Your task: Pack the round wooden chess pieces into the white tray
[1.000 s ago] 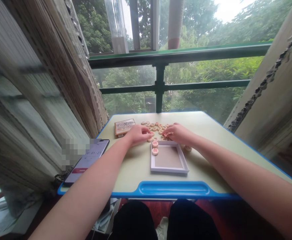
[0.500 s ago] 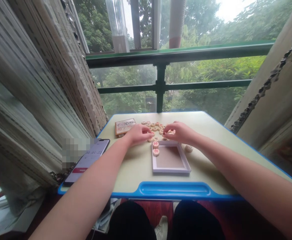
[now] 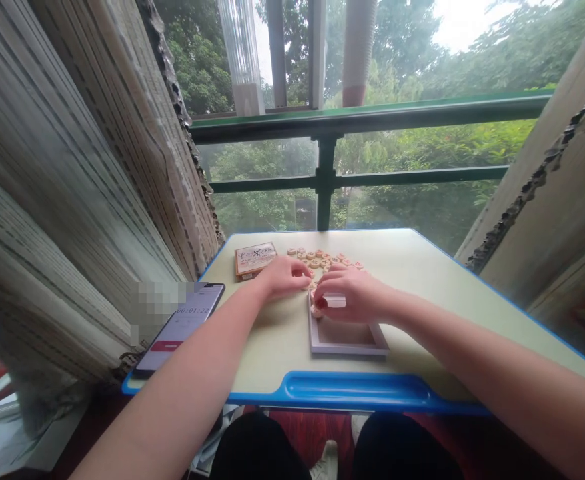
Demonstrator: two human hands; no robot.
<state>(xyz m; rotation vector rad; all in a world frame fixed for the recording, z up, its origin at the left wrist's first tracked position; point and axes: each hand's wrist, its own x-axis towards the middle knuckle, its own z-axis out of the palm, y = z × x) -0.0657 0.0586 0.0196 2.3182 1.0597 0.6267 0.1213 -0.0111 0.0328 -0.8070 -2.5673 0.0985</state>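
My right hand (image 3: 349, 293) reaches over the left side of a shallow white box (image 3: 349, 351) with a brown inside. Its thumb and fingers are pinched at a round Chinese chess piece (image 3: 316, 312) by the box's left wall, which the fingertips partly cover. Just beyond the box's far left corner is my left hand (image 3: 287, 275), its fingers curled in beside the loose pieces. What those fingertips hold, if anything, is hidden. More wooden Chinese chess pieces (image 3: 315, 264) with red or dark characters lie scattered beyond both hands.
A printed cardboard box (image 3: 255, 259) sits at the table's far left. A phone (image 3: 182, 330) showing a timer lies at the left edge. The pale table (image 3: 437, 280) has a blue rim and a blue front groove (image 3: 355, 385). Curtains (image 3: 172, 133) hang at both sides.
My right hand has moved from the loose pieces toward me, over the box's left side, covering the two pieces there. My left hand stays near the pieces. The view has shifted slightly.
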